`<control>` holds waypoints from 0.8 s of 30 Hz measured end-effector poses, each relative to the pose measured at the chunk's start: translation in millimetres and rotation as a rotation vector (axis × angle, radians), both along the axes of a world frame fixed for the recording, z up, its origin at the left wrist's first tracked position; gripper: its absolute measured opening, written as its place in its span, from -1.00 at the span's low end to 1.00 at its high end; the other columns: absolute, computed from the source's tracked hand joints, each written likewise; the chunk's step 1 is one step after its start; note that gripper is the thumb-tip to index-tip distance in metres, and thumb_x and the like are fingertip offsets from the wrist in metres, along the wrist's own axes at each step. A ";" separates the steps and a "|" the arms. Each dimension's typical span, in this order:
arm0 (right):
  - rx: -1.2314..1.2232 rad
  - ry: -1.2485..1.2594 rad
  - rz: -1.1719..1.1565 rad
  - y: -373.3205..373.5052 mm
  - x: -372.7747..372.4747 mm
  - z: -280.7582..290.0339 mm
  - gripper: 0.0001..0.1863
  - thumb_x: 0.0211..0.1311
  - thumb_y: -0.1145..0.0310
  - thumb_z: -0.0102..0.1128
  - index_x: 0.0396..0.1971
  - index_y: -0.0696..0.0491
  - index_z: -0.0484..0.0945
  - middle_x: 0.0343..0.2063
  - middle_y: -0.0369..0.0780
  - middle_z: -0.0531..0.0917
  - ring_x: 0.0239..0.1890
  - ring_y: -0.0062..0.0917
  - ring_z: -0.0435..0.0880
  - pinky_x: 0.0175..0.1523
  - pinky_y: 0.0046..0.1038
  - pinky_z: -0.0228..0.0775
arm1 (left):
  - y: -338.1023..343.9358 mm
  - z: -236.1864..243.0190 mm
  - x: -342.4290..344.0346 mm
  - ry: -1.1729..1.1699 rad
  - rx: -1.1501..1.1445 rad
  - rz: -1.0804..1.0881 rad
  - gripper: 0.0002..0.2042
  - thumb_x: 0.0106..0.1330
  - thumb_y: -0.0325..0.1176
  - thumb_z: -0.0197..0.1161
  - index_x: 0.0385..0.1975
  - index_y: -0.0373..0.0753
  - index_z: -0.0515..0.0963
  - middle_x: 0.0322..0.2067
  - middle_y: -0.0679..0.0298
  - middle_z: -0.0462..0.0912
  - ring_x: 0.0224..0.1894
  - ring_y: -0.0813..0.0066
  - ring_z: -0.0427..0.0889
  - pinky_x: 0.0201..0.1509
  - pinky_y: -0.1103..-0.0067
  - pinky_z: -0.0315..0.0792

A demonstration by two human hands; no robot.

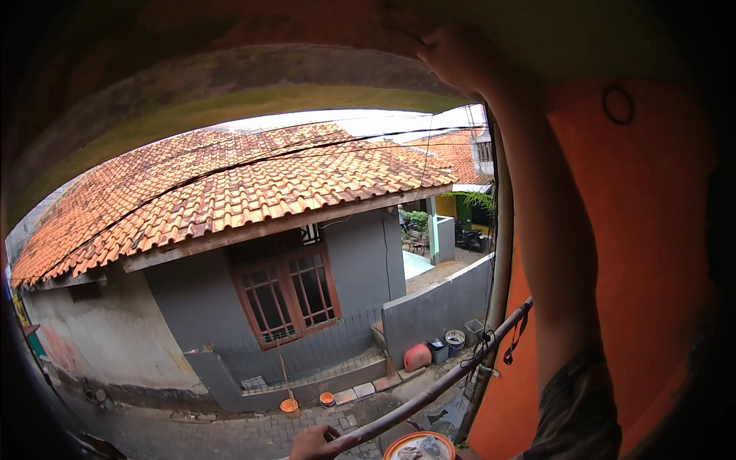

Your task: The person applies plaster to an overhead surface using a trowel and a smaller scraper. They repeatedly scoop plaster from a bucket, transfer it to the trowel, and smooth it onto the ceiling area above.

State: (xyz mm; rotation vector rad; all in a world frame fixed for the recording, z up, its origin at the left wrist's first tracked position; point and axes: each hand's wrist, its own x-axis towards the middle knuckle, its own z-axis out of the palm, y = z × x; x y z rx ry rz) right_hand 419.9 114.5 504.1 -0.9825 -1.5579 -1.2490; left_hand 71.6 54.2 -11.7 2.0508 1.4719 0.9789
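Observation:
My right arm reaches up along the right side, and my right hand (452,57) is closed close under the dark ceiling (307,27). Deep shadow hides what its fingers hold; a thin dark shape extends left from them. Low in the view, my left hand (313,443) is closed on the lower end of a round metal railing (437,391), with its lower part cut off by the frame. Just right of that hand, beyond the bar, an orange-rimmed bucket (389,454) holds something pale and grey.
An orange wall (636,253) with a dark ring mark stands at the right. Beside it rises an upright pipe (502,215). Dark straps hang from the railing. Across the paved alley (230,437) is a grey house with a tiled roof (253,176); cables cross in front.

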 end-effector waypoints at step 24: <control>0.219 0.303 0.102 70.6 -47.1 14.4 -0.67 0.28 0.22 0.07 -0.45 0.20 0.62 -0.36 0.04 0.65 -0.22 -0.12 0.64 -0.12 -0.13 0.48 | -2.3 -1.0 -6.0 0.095 -0.083 0.070 -0.52 0.02 0.12 0.44 -0.46 -0.27 0.63 -0.53 0.07 0.65 -0.43 0.22 0.65 -0.36 0.41 0.47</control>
